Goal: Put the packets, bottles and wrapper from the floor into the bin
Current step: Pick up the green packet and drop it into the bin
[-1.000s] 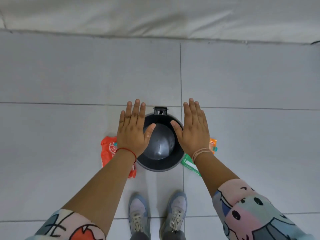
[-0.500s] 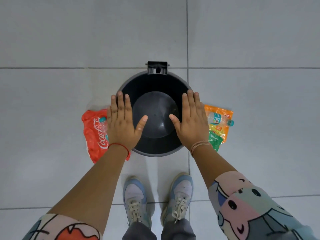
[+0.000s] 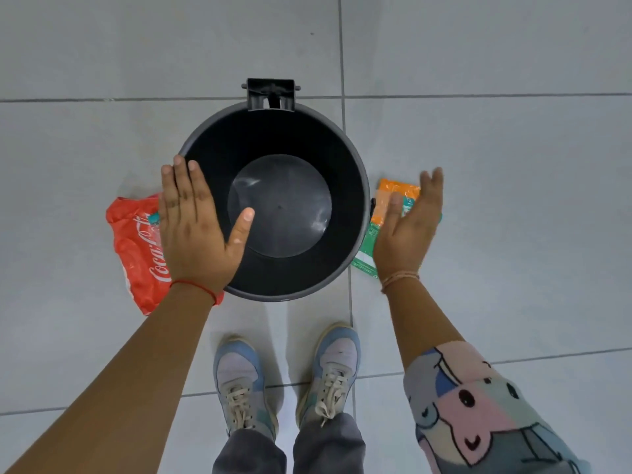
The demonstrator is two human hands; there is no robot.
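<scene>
Looking down, I see the round black plastic bin (image 3: 355,172) empty; red cola wrapper (image 3: 136,248) and orange and green packets (image 3: 379,217) remain on the floor, both hands (image 3: 196,227) (image 3: 408,227) open, holding nothing.

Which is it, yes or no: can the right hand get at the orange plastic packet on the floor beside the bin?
Probably yes. The open right hand is over the orange plastic packet, which lies flat beside the round black plastic bin, with nothing covering it.

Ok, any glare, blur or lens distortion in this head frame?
Head view: soft glare patches on the round black plastic bin floor; the right hand is slightly motion-blurred, the left hand sharper; grout lines bow a little from the wide-angle lens.
</scene>
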